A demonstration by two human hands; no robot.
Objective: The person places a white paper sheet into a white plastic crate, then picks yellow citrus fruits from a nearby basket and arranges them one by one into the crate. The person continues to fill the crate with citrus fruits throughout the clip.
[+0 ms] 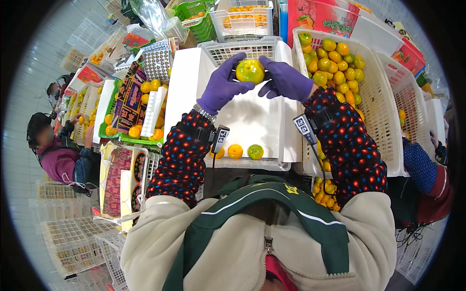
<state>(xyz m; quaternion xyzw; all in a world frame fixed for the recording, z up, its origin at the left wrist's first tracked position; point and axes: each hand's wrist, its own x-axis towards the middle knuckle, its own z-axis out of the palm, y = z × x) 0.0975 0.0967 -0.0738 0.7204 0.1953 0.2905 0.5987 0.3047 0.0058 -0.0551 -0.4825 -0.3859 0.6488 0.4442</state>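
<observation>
A large yellow-green mandarin point(250, 71) is held up above a crate lined with white paper point(251, 120). My left hand point(224, 85), in a purple glove, grips it from the left with thumb and fingers around it. On its other side is my right hand point(287, 78), gloved alike, its fingers against the fruit's right edge. Along the near end of the liner lie an orange mandarin point(235, 151), a greener one point(255, 152) and a third point(217, 153), partly covered by my left sleeve.
To the right stands a large white crate point(378, 94) of mandarins. A green crate point(160, 142) at left holds fruit and sticker sheets point(157, 60). Sticker rolls point(118, 182) lie nearer. Co-workers are at left point(60, 156) and right point(424, 174). Behind are another fruit crate point(240, 31) and red cartons point(324, 18).
</observation>
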